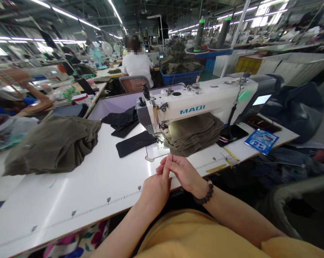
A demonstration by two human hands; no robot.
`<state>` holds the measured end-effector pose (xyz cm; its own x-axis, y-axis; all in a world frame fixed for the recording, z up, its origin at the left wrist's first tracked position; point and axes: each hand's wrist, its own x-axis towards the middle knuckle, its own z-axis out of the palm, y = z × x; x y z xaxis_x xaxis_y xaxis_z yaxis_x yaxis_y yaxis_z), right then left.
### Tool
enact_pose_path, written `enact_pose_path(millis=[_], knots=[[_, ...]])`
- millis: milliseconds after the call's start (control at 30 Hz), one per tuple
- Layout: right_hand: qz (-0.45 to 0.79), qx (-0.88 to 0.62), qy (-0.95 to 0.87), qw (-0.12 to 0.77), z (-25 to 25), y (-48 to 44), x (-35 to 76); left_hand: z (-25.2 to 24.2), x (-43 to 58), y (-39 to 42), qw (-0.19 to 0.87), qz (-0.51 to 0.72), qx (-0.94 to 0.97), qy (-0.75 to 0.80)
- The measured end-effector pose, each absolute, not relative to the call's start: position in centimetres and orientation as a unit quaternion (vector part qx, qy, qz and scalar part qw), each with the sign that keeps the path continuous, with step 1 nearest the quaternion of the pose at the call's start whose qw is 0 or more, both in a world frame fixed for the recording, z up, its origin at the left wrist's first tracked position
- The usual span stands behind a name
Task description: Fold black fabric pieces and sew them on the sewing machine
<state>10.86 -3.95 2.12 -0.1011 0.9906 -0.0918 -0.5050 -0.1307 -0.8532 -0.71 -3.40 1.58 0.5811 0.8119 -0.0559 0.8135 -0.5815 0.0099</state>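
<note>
My left hand [156, 186] and my right hand [184, 172] meet at the table's front edge, just before the sewing machine [202, 98]. Their fingers are closed and pressed against each other; anything small between the fingertips is hidden. Just beyond them are the machine's needle and presser foot [160, 139]. A dark folded fabric piece [135, 143] lies left of the foot, with more black pieces [122, 120] behind it. Under the machine arm sits a stack of olive-brown fabric pieces [195, 134], right of the needle.
A large pile of olive-brown pieces [54, 143] covers the table's left side. At the right lie a blue packet [262, 141] and a yellow tape [231, 156]. A printed ruler [108, 201] runs along the front edge. A co-worker [137, 66] sits ahead, facing away.
</note>
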Motion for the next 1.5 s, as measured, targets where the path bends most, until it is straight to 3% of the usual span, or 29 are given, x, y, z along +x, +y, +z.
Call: enact_pose_path(millis=[567,800,1067,1200,1400,1500], knots=[[0.6,-0.447,-0.384,0.541,2.4,-3.6,9.8,2.3,0.3,-3.9,-0.09,-0.117,0.869,0.472],[0.591,-0.471,-0.405,0.515,2.4,-3.9,10.0,2.5,0.0,-3.6,-0.047,-0.087,0.878,0.469],[0.647,-0.391,-0.357,0.549,1.9,-4.0,9.3,1.9,0.2,-3.4,-0.048,-0.066,0.871,0.484],[0.666,-0.358,-0.374,0.537,1.7,-4.1,9.8,1.4,-0.4,-3.5,0.044,0.007,0.874,0.484],[0.726,-0.291,-0.425,0.457,2.0,-4.3,11.0,2.7,-1.4,-3.9,0.398,0.183,0.802,0.405],[0.715,-0.312,-0.4,0.482,2.2,-4.5,10.6,3.1,-1.5,-4.1,0.403,0.209,0.796,0.401]])
